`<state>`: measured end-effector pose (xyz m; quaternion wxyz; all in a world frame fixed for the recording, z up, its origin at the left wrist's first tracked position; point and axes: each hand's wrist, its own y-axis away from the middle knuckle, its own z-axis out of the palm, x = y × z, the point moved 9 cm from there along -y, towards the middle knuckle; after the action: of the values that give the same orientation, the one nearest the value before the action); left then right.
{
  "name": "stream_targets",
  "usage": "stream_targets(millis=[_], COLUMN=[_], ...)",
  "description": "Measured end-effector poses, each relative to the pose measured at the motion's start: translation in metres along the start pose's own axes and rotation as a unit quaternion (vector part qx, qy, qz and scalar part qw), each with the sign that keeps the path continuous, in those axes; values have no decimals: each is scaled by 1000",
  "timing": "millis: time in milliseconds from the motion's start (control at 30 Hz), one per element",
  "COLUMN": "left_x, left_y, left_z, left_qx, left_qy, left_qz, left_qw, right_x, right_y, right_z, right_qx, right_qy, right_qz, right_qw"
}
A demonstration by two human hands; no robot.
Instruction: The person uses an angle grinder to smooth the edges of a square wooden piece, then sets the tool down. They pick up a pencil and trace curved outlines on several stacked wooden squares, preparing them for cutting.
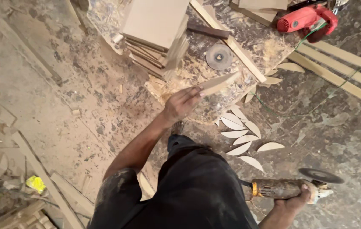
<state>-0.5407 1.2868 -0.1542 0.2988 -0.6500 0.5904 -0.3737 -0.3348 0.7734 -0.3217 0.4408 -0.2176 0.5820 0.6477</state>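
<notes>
the left hand (pixel 181 104) is pinching a flat wood piece (pixel 218 83) over the bench (pixel 252 42), its long axis pointing up and right, while the right hand (pixel 293 204), well apart and lower, is gripping an angle grinder (pixel 288 186)

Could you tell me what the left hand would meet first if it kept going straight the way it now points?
Probably the grey disc on the workbench; the left hand with its wooden piece points there, though depth is unclear.
</notes>
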Motion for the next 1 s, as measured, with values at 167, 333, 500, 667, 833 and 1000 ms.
stream_targets(millis=[167, 333, 500, 667, 833, 1000], left_x=[-4, -3, -7, -11, -18, -14], left_y=[-41, -87, -100, -84, -60, -30], left_z=[-56, -96, -112, -98, -71, -37], left_qx=[14, 51, 50, 67, 66, 23], left_qy=[83, 122, 144, 142, 133, 59], left_qz=[38, 73, 80, 61, 28, 63], left_qw=[996, 989, 985, 986, 989, 996], right_x=[10, 16, 23, 23, 23, 23], right_y=[3, 6, 11, 15, 17, 19], right_z=[20, 38, 49, 57, 63, 60], right_qx=[-13, -28, -17, -12, -25, -4], right_qy=[-32, -19, -13, -19, -22, -14], right_qz=[-6, -18, -3, -17, -22, -7], right_qw=[999, 999, 1000, 1000, 999, 1000])
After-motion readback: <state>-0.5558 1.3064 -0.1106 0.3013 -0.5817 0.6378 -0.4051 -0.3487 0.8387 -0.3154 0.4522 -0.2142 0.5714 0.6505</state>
